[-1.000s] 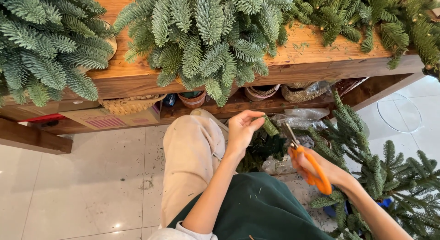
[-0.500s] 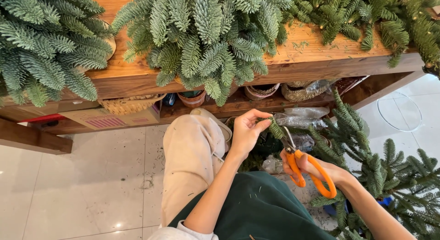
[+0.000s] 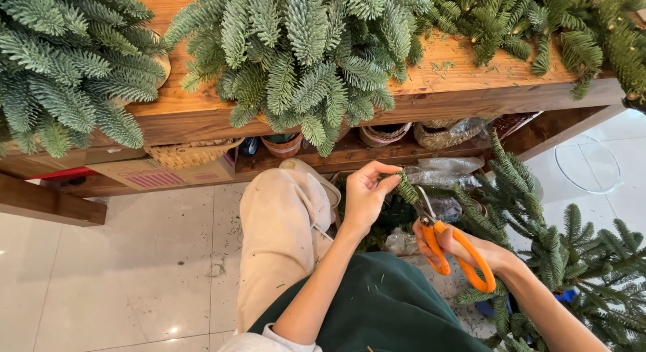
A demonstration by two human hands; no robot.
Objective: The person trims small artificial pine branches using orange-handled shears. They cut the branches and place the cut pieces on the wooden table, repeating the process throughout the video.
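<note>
My left hand (image 3: 367,194) pinches a small green fir sprig (image 3: 406,188) between thumb and fingers, just below the wooden table edge. My right hand (image 3: 464,248) grips orange-handled scissors (image 3: 449,246), their dark blades pointing up-left and touching the base of the sprig. Both hands work above my lap, over a dark green apron (image 3: 383,305) and beige trousers (image 3: 279,231).
A wooden table (image 3: 431,96) piled with fir branches (image 3: 303,49) spans the top. Its lower shelf holds baskets (image 3: 188,153), pots and plastic wrap. More fir branches (image 3: 572,251) stand at my right. A wire ring (image 3: 589,164) lies on the pale tiled floor (image 3: 114,278).
Both hands shifted slightly; the scissors' blades moved up to the sprig that my left hand holds.
</note>
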